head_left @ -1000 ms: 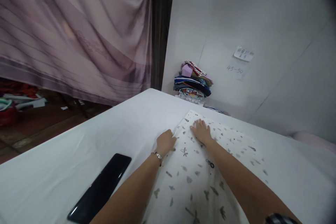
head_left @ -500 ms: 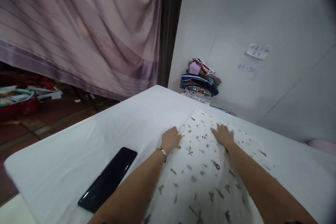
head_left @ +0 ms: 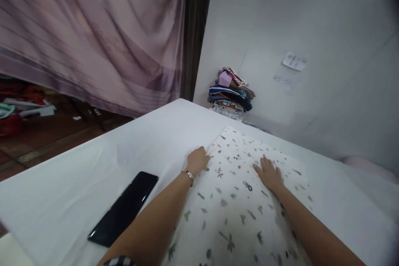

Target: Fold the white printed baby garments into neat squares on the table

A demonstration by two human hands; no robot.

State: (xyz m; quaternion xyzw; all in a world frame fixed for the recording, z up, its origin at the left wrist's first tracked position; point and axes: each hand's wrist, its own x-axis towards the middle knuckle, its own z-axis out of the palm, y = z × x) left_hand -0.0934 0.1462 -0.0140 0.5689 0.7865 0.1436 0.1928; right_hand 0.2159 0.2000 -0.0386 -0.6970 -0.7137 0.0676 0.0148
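Observation:
A white printed cloth with small plant-like motifs lies spread over the white table and runs down toward me. At its left edge my left hand is closed, fingers curled on the cloth's margin. A silvery bracelet circles that wrist. Flat on the cloth's right part rests my right hand, fingers spread and palm down. Left of my left forearm lies a shiny black, phone-like slab, partly covered by the arm.
Folded clothes stand in a pile beyond the far edge, against the pale wall. A paper note is stuck on that wall. A pinkish curtain hangs at the left, with a red container on the floor below.
My right hand has slid back toward me over the cloth, which looks flatter there. My left hand stays at the left edge. The whole view has shifted slightly.

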